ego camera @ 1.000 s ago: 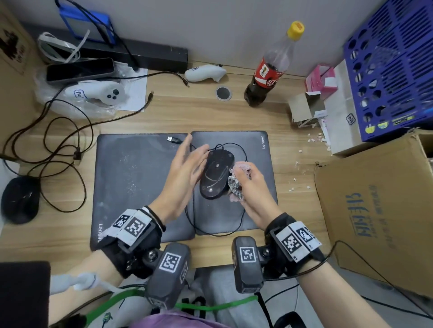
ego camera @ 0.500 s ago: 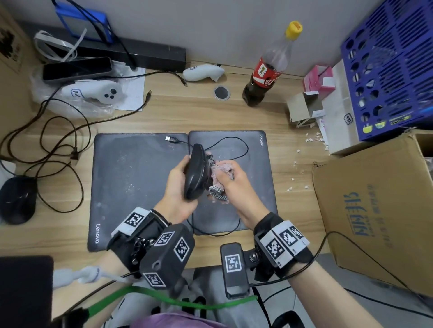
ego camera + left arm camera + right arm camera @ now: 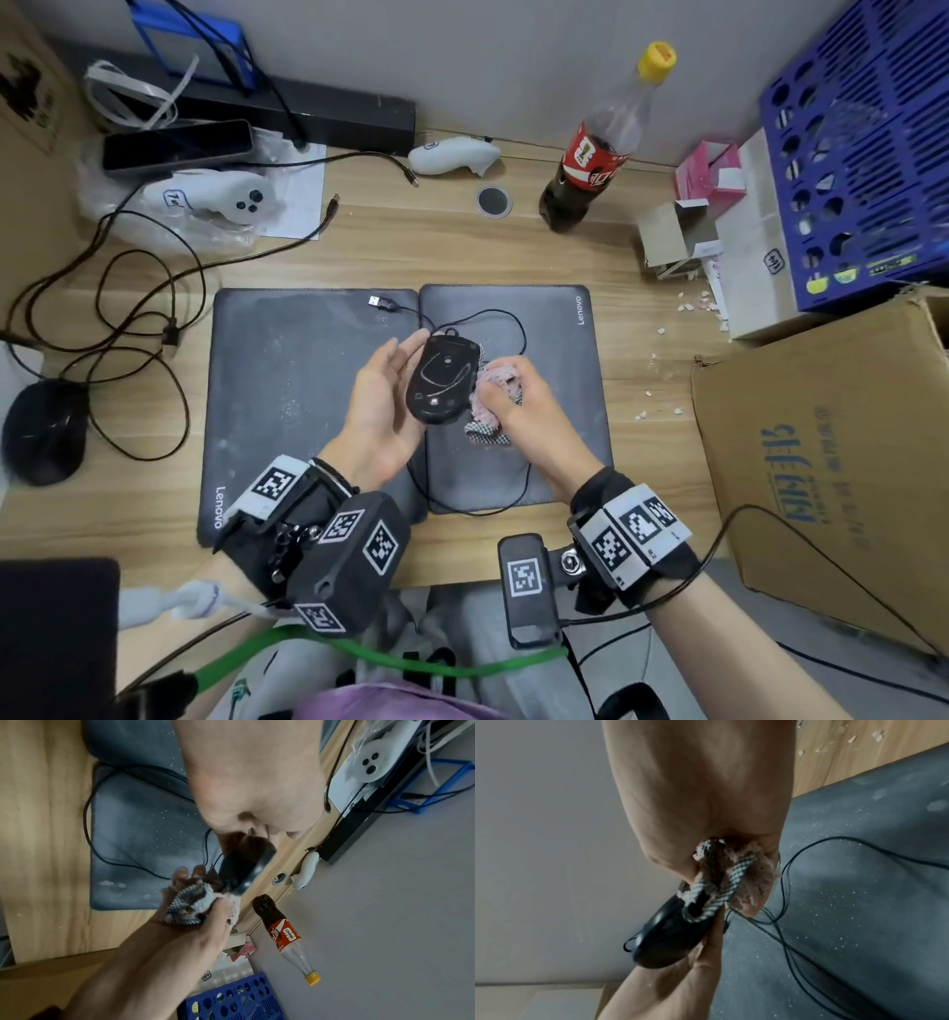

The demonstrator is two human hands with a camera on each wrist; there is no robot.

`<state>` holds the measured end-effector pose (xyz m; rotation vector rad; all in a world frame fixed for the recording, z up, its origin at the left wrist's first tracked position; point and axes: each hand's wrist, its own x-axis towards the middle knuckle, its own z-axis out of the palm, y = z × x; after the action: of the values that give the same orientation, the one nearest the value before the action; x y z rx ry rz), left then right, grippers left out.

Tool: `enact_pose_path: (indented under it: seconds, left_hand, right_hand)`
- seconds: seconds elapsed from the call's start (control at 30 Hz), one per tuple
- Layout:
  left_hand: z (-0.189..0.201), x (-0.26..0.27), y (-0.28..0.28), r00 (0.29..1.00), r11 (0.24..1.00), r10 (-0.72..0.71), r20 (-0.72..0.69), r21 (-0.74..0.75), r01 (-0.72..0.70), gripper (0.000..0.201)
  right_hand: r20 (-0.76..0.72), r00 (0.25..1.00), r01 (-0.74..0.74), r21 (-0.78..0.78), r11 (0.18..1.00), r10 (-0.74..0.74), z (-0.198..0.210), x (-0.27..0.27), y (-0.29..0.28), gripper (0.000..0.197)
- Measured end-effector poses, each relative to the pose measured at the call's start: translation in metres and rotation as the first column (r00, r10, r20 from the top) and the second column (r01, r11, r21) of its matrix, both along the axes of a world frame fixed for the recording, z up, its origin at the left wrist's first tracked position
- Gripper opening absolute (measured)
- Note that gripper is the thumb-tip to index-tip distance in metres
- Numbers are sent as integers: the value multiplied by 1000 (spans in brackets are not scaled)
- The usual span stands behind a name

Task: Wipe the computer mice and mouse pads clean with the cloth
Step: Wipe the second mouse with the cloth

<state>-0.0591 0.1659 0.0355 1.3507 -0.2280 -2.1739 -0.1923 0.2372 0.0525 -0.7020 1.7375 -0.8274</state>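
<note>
A black wired mouse point(image 3: 442, 383) is held above the right mouse pad point(image 3: 560, 360), underside up. My left hand point(image 3: 395, 370) cradles it from the left, palm up, fingers curled under its body. My right hand point(image 3: 506, 395) grips a bunched pink and checked cloth point(image 3: 493, 385) against the mouse's right edge. In the left wrist view the cloth point(image 3: 190, 902) touches the mouse point(image 3: 244, 870). The right wrist view shows the cloth point(image 3: 718, 878) on the mouse point(image 3: 670, 935). The left pad point(image 3: 303, 390) is dusty. A second black mouse point(image 3: 43, 431) lies far left.
The mouse cable point(image 3: 477, 509) loops over the right pad. Loose cables point(image 3: 128, 318) and white controllers point(image 3: 215, 198) lie at back left. A cola bottle point(image 3: 595, 154) stands behind the pads. A blue crate point(image 3: 862, 154) and cardboard box point(image 3: 821, 462) are at the right, with crumbs point(image 3: 662, 401) nearby.
My left hand lifted the wired mouse off the right pad and turned it from top up, through its side, to underside up. The right hand kept the cloth against it.
</note>
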Motion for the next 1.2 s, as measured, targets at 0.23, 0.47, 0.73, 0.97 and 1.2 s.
enact_pose_path:
  seconds: [0.23, 0.47, 0.73, 0.97, 1.2]
  left_hand:
    - [3, -7, 1, 997, 998, 12, -80, 67, -7, 38]
    - [8, -9, 2, 990, 990, 70, -125, 132, -54, 27]
    - [2, -7, -3, 996, 954, -85, 19, 290, 76, 46]
    - [6, -13, 0, 990, 937, -142, 4, 323, 134, 49]
    - [2, 2, -12, 994, 919, -103, 46, 387, 77, 47]
  right_hand:
    - [-68, 989, -129, -14, 992, 128, 6, -21, 3, 10]
    - [-149, 988, -47, -44, 998, 40, 7, -30, -32, 47]
    - [-300, 616, -744, 82, 663, 728, 5, 3, -32, 46]
    - [-302, 644, -677, 204, 707, 703, 7, -6, -42, 42]
    - [-215, 527, -836, 43, 547, 822, 25, 8, -28, 44]
